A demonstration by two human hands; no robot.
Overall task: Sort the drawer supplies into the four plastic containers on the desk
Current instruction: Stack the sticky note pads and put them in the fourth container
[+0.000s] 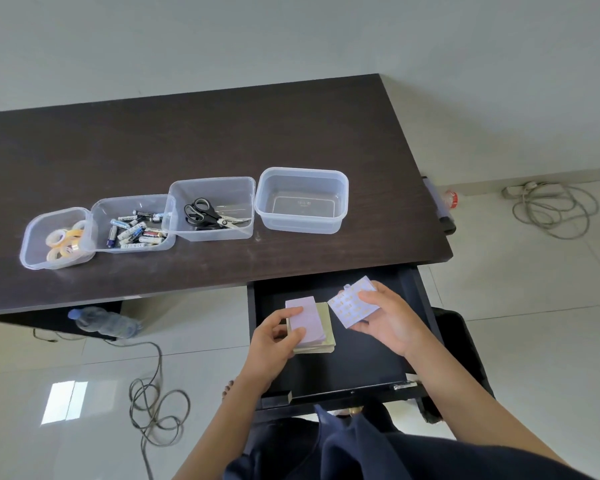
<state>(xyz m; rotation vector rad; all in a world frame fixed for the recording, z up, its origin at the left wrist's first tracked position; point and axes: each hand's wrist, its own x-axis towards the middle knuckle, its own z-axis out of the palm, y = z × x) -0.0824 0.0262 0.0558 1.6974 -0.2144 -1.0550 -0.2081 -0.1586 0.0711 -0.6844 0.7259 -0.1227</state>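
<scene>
A: Where are the last supplies?

B: In the open drawer [343,368] at the lower centre of the frame. The left hand [274,336] grips a stack of notepads [310,323], pale purple on top, thumb and fingers curled round its left edge. The right hand [385,315] pinches a printed card [352,303] just beside it, held up off the drawer floor.

A: How will they handle?

B: Light, I'd judge. The stack could fan apart if held loosely, so squeezing it across both long edges seems safest. The card looks thin and bendy; holding it by its edges should keep it from creasing.

A: And where do they go?

B: Probably the empty container [302,200], rightmost of four on the tabletop [222,133]. The others hold tape rolls [65,242], batteries [136,228] and scissors [208,213].
</scene>
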